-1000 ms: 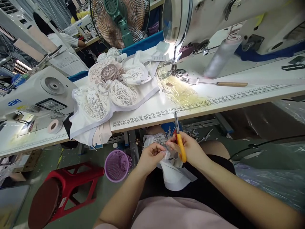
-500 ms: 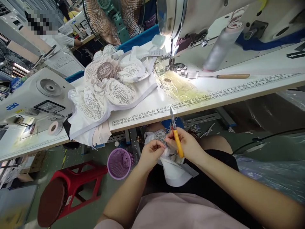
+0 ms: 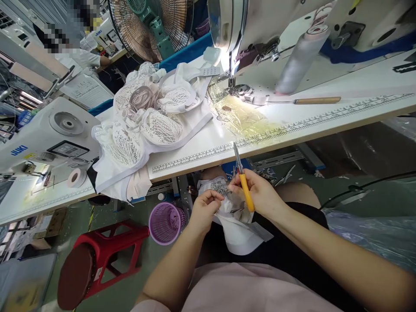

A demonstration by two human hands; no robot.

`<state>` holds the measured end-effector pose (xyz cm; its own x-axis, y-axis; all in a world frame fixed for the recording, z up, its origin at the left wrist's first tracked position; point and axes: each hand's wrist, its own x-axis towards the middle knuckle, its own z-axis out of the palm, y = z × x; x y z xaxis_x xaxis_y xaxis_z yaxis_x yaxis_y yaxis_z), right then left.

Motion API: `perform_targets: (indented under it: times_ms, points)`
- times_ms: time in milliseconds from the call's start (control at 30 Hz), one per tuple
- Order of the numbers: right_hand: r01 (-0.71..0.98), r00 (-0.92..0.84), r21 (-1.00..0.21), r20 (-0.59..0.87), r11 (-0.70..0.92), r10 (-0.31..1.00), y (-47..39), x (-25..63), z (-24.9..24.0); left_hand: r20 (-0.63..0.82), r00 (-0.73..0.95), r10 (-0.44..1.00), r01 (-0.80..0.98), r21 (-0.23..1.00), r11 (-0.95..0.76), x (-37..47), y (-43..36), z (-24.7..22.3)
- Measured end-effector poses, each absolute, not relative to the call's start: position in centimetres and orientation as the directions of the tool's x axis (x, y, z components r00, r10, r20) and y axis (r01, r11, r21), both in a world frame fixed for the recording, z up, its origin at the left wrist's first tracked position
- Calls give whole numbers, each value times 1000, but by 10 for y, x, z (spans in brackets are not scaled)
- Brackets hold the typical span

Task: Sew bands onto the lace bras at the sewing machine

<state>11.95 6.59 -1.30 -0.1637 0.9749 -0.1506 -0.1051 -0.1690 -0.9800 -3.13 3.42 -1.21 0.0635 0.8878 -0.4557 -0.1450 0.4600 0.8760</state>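
A white lace-trimmed garment piece (image 3: 239,239) lies across my lap, below the table edge. My right hand (image 3: 261,195) is closed around orange-handled scissors (image 3: 247,191), whose metal blades point up and away toward the table. The thumb and fingertips of that hand also come together above the garment. Just left of them, my left hand (image 3: 203,213) is closed in a pinch at the garment's upper part; whatever lies between its fingertips is too small to make out. A narrow gap separates the two hands.
White lace bras (image 3: 156,125) are piled on the table left of a lit sewing machine (image 3: 231,65). A wooden-handled tool (image 3: 316,100) and thread cone (image 3: 300,60) lie nearby. Below are a purple basket (image 3: 165,223) and red stool (image 3: 113,251). A fan (image 3: 151,26) stands behind.
My right hand has shifted slightly right with the scissors, widening the gap between my hands a little. The left hand keeps its pinch. The camera view has turned slightly.
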Motion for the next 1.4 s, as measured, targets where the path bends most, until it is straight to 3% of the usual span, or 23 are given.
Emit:
perform_targets:
  times_ms: [300,700,800,900,1000,1133,1400]
  points:
    - [-56,-104,-984,-164,-170,981,68,122,-17,-481,193,855,-312,796,518,-35,30,-12]
    - [56,-125,-990,-138,-132,982,70,127,-18,-483,174,858,-256,820,513,-37,29,-13]
    - [103,-205,-983,-171,-152,964,67,136,-23,-477,151,866,-231,835,500,-38,28,-13]
    - [265,-317,-960,-174,-89,932,56,154,-25,-468,120,876,-230,845,483,-39,27,-10]
    - [467,-416,-880,-131,87,900,38,173,-25,-441,112,891,-244,857,455,-38,26,-5]
    - [687,-537,-659,-178,305,825,19,186,-22,-385,117,916,-239,884,402,-34,25,0]
    - [767,-511,-504,-106,396,853,13,184,-26,-352,119,928,-183,911,369,-31,24,4]
